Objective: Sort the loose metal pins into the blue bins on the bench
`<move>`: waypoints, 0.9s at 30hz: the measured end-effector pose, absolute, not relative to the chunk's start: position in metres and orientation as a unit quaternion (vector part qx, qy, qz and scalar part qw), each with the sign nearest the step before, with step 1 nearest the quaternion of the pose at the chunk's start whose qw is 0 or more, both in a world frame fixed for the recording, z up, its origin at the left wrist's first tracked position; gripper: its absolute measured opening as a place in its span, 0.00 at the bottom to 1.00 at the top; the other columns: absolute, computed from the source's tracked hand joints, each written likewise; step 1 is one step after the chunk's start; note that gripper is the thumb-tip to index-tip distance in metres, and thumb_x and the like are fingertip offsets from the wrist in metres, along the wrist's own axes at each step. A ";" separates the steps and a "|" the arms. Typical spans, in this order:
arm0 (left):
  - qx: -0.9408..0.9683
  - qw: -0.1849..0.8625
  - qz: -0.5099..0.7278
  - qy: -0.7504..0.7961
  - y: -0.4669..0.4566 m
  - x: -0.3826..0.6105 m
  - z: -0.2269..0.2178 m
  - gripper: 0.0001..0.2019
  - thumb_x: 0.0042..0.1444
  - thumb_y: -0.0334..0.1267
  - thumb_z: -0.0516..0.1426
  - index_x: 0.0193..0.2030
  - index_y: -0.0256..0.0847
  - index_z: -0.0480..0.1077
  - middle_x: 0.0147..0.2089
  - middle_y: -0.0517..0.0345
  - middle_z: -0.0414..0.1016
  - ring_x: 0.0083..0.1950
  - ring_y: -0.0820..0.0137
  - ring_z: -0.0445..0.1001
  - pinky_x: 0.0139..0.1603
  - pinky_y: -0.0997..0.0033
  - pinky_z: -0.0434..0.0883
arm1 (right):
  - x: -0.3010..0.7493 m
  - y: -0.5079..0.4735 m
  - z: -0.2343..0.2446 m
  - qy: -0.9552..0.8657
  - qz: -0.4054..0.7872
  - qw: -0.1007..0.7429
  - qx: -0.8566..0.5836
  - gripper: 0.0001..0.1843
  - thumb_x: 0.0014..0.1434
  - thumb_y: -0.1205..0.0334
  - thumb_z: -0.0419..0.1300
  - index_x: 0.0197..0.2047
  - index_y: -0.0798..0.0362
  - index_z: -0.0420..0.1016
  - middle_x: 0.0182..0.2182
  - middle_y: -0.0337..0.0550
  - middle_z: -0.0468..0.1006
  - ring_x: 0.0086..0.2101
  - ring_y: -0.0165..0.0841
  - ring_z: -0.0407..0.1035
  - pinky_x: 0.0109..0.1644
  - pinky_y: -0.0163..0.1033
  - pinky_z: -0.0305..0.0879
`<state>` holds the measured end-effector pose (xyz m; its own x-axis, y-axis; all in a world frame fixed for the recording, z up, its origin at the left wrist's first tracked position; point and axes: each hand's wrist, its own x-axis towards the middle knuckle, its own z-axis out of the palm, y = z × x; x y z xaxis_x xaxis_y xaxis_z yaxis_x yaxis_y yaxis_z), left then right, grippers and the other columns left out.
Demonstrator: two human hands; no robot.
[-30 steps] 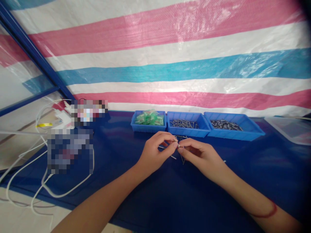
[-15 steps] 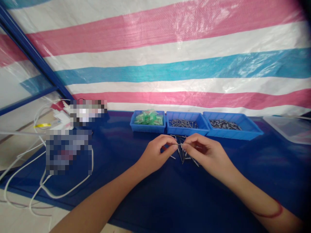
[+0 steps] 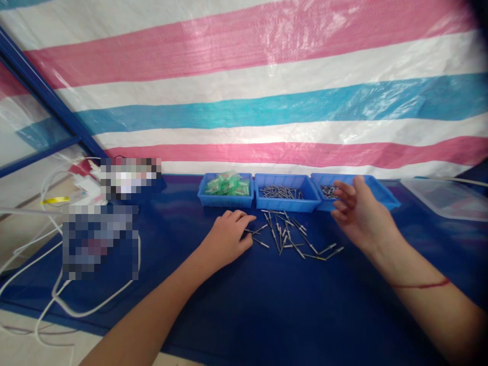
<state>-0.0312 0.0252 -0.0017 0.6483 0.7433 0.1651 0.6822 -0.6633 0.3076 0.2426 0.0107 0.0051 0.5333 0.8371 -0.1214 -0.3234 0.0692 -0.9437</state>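
A loose scatter of thin metal pins [image 3: 286, 233] lies on the dark blue table cover [image 3: 267, 305]. My left hand [image 3: 227, 237] rests palm down on the cover, its fingertips touching the pins at the left edge of the scatter. My right hand [image 3: 358, 211] hovers open, fingers spread, in front of the right blue tray [image 3: 385, 195] of dark metal parts. Nothing shows in the right hand. A red string circles my right forearm [image 3: 419, 284].
Three blue trays stand in a row at the back: the left tray [image 3: 224, 199] holds green pieces, the middle tray [image 3: 285, 202] holds metal pins. A clear plastic lid [image 3: 450, 198] lies far right. White cables [image 3: 76, 300] and blurred items crowd the left. A striped tarp [image 3: 244, 91] hangs behind.
Both hands were pinched together over the pins. Now they have parted: the left dropped flat onto the cover, the right opened and moved right toward the right tray.
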 end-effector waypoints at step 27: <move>0.753 0.415 0.338 0.383 0.003 -0.009 0.002 0.10 0.59 0.42 0.56 0.41 0.39 0.73 0.39 0.57 0.78 0.39 0.70 0.74 0.41 0.73 0.69 | 0.162 -0.029 -0.001 -0.562 0.405 0.494 -0.526 0.15 0.54 0.49 0.62 0.35 0.52 0.76 0.22 0.38 0.72 0.20 0.28 0.64 0.22 0.34 0.61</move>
<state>-0.0090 0.0035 0.0017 0.4769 0.8578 0.1917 0.2965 -0.3623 0.8836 0.1619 -0.0285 -0.0014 0.0414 0.9908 0.1288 0.1917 0.1186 -0.9742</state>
